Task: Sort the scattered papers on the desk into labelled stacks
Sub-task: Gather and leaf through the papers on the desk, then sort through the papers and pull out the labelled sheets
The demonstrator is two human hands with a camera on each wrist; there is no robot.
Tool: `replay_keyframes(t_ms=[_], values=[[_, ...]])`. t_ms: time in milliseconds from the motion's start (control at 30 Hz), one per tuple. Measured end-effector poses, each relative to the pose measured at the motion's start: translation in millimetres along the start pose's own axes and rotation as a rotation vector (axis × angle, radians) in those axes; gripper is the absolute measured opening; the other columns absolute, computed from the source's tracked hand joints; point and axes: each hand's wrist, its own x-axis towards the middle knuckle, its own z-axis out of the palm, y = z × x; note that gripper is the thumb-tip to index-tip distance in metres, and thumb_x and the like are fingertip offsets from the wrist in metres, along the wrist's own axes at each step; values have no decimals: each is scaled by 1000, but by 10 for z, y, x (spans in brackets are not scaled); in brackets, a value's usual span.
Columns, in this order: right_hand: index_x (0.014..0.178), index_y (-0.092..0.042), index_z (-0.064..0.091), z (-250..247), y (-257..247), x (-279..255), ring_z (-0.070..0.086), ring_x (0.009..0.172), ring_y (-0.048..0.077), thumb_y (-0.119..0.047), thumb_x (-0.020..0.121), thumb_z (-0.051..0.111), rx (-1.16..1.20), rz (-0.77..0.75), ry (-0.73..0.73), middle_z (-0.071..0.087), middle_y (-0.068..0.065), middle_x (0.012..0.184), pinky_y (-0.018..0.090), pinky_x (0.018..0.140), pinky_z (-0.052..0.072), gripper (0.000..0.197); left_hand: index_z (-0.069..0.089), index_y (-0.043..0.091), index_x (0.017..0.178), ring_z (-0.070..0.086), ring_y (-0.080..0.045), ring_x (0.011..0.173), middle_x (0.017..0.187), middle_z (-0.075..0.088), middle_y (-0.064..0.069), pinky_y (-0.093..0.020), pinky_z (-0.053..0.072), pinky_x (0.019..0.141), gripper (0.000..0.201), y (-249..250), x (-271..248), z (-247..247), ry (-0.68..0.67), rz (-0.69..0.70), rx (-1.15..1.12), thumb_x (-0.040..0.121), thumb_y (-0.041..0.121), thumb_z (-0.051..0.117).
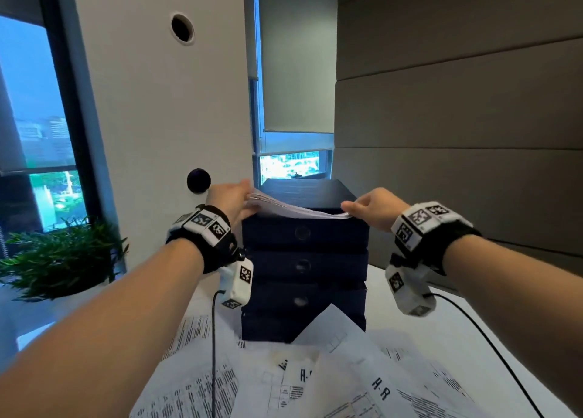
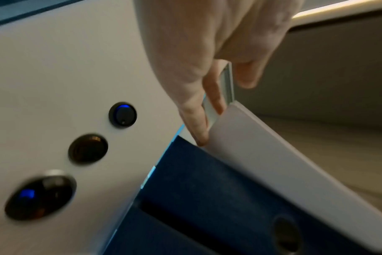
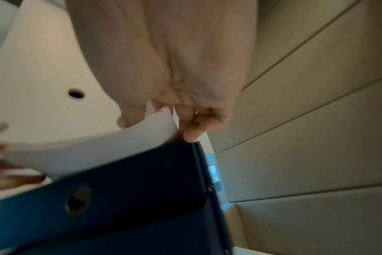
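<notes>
Now, the hold: both hands carry one sheaf of papers point(image 1: 298, 208) by its short edges, level with the top of the dark blue drawer unit point(image 1: 304, 260)
Left hand point(image 1: 232, 201): fingers under and thumb over the sheaf's left edge, pinching it (the left wrist view shows fingertips point(image 2: 200, 136) at the corner, right by the unit's top edge)
Right hand point(image 1: 373, 208): curled round the right edge, thumb on top; the fingers show behind the paper in the right wrist view
Why two hands: a grip at each end probably keeps the loose sheets squared, though the middle sags a little between them
Where the sheaf is: over the front rim of the unit's top, apparently going onto or into the top tier; whether it touches yet I cannot tell
Drawer unit: stacked tiers, each with a round finger hole in its front, likely one per category
Scattered papers point(image 1: 315, 379): overlapping on the white worktop point(image 1: 473, 338) before the unit, some marked in bold "H-R"; one sheet leans against its base
Progress: judged early, most sheets unsorted
Risk: a sheet sliding off the sagging middle
</notes>
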Motion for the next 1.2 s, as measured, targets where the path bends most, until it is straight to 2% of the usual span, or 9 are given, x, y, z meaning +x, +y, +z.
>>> replay_keyframes(t_ms=[100, 200, 333, 433, 533, 633, 867, 1033, 1200], values=[[91, 4, 64, 131, 109, 66, 53, 71, 27, -55, 93, 47, -95, -13, 25, 54, 13, 72, 31, 62, 38, 62, 70, 16, 91, 63, -15, 91, 94, 68, 0, -30, 49, 86, 19, -85, -28, -67, -152, 187, 517, 87, 33, 65], [104, -27, 68, 139, 142, 72, 42, 119, 32, -63, 93, 34, -346, -100, 82, 55, 1, 119, 43, 92, 38, 51, 75, 18, 94, 59, -11, 91, 94, 68, 5, -23, 40, 81, 17, -159, -4, -106, -204, 347, 1000, 87, 32, 66], [138, -41, 43, 139, 182, 111, 24, 136, 26, -55, 96, 38, -573, -219, 41, 26, -6, 153, 48, 109, 23, 45, 69, 23, 110, 54, -21, 115, 123, 57, 5, -34, 43, 95, 25, -237, 159, -73, -143, 380, 1223, 90, 36, 60], [137, -35, 44, 127, 219, 244, 31, 135, 24, -40, 93, 55, -533, -217, 111, 31, -5, 150, 44, 107, 27, 45, 54, 26, 122, 49, -23, 120, 135, 46, 3, -43, 42, 101, 39, -298, 264, 7, -85, 352, 1199, 85, 37, 65], [108, -36, 61, 165, 210, 285, 43, 126, 20, -34, 86, 66, -436, -283, 161, 46, -8, 135, 40, 100, 33, 22, 59, 30, 89, 55, -22, 106, 118, 55, 3, -44, 46, 94, 12, -343, 350, 102, -47, 320, 1160, 84, 38, 67], [124, -37, 59, 295, 278, 313, 29, 136, 21, -44, 87, 62, -539, -278, 60, 37, -9, 146, 44, 109, 26, 37, 58, 34, 69, 58, -19, 96, 94, 60, 12, -45, 47, 91, 25, -457, 410, 132, -147, 295, 1132, 84, 53, 58], [145, -25, 28, 317, 193, 446, 39, 133, 24, -32, 83, 72, -348, -148, 81, 40, 0, 147, 43, 110, 34, 76, 43, 36, 124, 51, -20, 116, 121, 58, 7, -46, 44, 97, 64, -535, 455, 123, -113, 324, 1162, 71, 56, 73], [123, -24, 58, 348, 153, 602, 58, 106, 22, -31, 80, 74, -389, -100, 155, 61, 0, 117, 32, 80, 48, 45, 62, 31, 109, 51, -23, 112, 112, 62, 4, -44, 46, 92, 41, -503, 443, 325, 31, 341, 1326, 74, 48, 75], [114, -20, 64, 374, 158, 623, 59, 102, 25, -29, 80, 75, -383, -130, 216, 63, 3, 111, 32, 79, 49, 37, 66, 26, 102, 51, -24, 110, 103, 64, 1, -39, 52, 82, 35, -448, 448, 419, 59, 273, 1315, 74, 44, 77]])
